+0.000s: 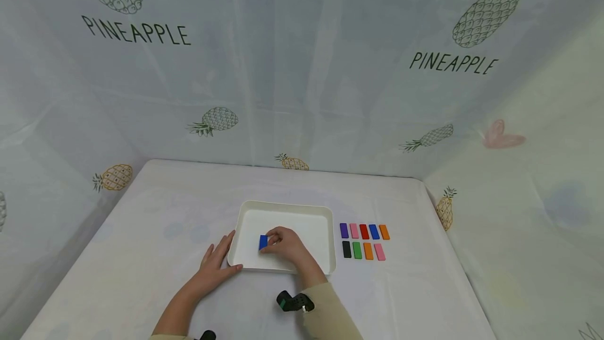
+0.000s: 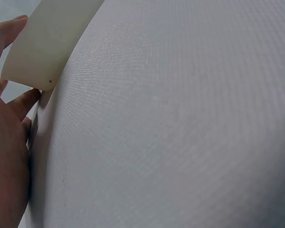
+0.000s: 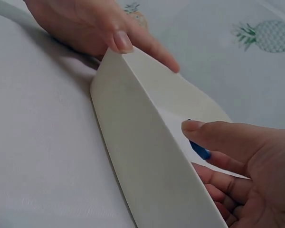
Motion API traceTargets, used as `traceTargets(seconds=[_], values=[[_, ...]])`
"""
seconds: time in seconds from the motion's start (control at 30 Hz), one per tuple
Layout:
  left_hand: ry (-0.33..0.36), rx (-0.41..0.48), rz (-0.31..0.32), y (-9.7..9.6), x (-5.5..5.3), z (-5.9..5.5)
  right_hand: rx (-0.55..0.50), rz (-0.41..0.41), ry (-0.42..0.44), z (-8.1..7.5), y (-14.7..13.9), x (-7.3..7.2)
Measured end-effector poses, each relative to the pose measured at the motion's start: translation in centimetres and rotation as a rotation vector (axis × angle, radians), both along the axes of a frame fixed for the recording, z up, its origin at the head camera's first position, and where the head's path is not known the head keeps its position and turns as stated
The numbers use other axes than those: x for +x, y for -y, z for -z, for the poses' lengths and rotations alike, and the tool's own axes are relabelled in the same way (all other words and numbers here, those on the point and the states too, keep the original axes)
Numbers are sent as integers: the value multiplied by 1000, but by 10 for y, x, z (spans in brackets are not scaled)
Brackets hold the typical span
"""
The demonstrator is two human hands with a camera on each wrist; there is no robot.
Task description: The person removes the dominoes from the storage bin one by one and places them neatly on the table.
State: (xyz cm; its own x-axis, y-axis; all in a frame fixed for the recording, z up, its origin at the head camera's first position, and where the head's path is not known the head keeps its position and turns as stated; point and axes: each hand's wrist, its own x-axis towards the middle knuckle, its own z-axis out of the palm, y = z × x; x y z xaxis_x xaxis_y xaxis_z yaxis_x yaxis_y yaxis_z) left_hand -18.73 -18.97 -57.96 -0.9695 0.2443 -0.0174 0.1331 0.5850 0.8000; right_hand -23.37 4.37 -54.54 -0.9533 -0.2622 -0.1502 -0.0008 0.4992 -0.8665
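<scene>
A shallow white tray (image 1: pixel 309 227) lies on the cloth-covered table. Inside it, near the left half, my right hand (image 1: pixel 288 245) pinches a small flat blue block (image 1: pixel 263 242) between thumb and fingers. In the right wrist view only an edge of the blue block (image 3: pixel 199 150) shows past the thumb. My left hand (image 1: pixel 211 271) spreads around the tray's front left corner, thumb at the front rim and fingers along the left side. The left wrist view shows those fingers against the tray wall (image 2: pixel 47 42).
Right of the tray lie several coloured blocks in two rows, a purple block (image 1: pixel 343 230) at the left of the back row and a black block (image 1: pixel 346 249) at the left of the front row. A pineapple-print curtain (image 1: pixel 302 67) stands behind the table (image 1: pixel 189 188).
</scene>
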Motion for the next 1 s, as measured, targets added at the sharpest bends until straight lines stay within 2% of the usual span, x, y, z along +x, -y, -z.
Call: traceTargets(seconds=[0.23, 0.47, 0.8, 1.0], values=[[5, -3, -12, -2, 0, 0, -58, 55, 54, -3, -17, 8], [-17, 12, -5, -1, 0, 1, -219, 73, 159, -10, -35, 15], [-42, 29, -2, -1, -1, 5, -282, 92, 154, -18, -56, 24], [-46, 34, -1, 0, 0, 4, -294, 151, 142, -18, -72, 28]])
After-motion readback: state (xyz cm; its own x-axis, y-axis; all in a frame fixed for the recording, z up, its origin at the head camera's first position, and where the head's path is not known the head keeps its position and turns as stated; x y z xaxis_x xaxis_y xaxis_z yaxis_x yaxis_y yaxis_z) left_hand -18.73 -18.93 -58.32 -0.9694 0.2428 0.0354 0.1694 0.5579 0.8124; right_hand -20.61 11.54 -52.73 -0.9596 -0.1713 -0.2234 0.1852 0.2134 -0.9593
